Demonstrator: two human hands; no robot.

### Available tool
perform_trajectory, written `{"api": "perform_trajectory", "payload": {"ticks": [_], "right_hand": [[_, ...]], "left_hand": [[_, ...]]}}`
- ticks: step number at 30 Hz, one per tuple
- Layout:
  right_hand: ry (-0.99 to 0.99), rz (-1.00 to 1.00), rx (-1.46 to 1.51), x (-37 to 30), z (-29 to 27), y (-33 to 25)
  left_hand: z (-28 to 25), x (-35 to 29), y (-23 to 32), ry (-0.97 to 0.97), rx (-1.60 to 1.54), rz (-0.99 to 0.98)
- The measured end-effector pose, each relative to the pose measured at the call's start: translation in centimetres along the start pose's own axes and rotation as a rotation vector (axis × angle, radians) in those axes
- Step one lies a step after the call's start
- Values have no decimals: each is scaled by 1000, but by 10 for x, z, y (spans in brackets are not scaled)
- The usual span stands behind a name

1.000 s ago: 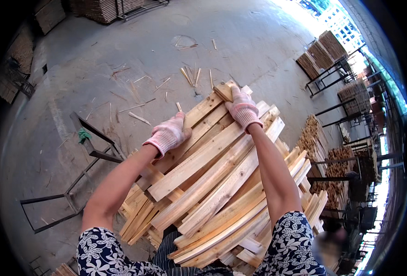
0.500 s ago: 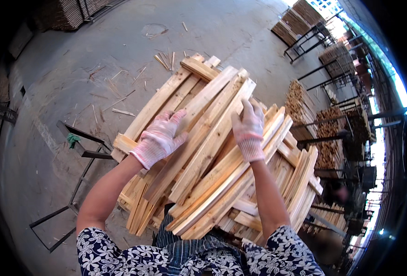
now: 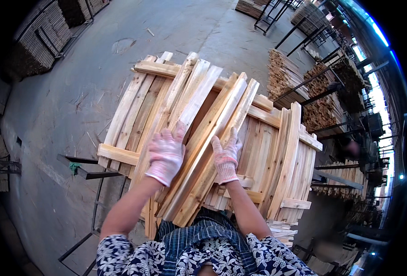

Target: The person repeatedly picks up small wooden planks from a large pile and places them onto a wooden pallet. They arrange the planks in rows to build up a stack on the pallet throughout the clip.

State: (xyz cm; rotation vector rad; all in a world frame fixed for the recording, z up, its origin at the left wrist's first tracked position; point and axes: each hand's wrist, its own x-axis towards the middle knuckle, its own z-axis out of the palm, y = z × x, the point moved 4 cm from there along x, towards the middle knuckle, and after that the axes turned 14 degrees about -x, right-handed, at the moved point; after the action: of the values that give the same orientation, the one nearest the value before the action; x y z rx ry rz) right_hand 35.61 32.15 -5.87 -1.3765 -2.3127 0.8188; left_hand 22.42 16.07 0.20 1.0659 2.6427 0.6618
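– Where is the left hand (image 3: pixel 165 155) placed?

– It is laid palm down over a fan of loose boards (image 3: pixel 171 99), with the fingers pointed away from the body; whether any board is gripped by it cannot be told

– And the right hand (image 3: pixel 226 158)?

– It is set along the outer edge of the middle boards (image 3: pixel 226 117), with the thumb raised beside the fingers, which are extended; whether the edge is pinched cannot be told

– How are those boards arranged?

– They are slanted between the two hands, with the far ends leaned to the right and the near ends brought close to a striped apron (image 3: pixel 185 244). Beneath both hands, a bed of slats (image 3: pixel 125 108) is crossed by crosspieces (image 3: pixel 118 154), one being seen left of the left hand. To the right of the right hand, a further bundle (image 3: pixel 286 161) is laid on the slats

– What is seen farther off?

– A dark metal frame (image 3: pixel 89 175), tied with green cloth (image 3: pixel 74 168), is seen left of the left hand; stacked timber (image 3: pixel 281 73) is seen ahead and to the right of the right hand
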Motion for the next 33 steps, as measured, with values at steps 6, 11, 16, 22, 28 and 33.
{"api": "perform_trajectory", "payload": {"ticks": [6, 11, 16, 22, 28, 33], "right_hand": [[-53, 11, 448, 4, -15, 26], [52, -247, -566, 18, -19, 43], [69, 102, -452, 17, -47, 22], [-15, -114, -295, 7, -52, -24], [-163, 190, -280, 3, 11, -54], [-194, 223, -165, 7, 12, -45]], "left_hand": [[32, 3, 13, 43, 205, -85], [27, 15, -2, 49, 207, -62], [-30, 16, -6, -64, -452, -56], [-128, 22, -21, 23, -760, -217], [-77, 37, -104, -78, 26, -338], [-67, 36, -126, -93, -47, -390]]}}
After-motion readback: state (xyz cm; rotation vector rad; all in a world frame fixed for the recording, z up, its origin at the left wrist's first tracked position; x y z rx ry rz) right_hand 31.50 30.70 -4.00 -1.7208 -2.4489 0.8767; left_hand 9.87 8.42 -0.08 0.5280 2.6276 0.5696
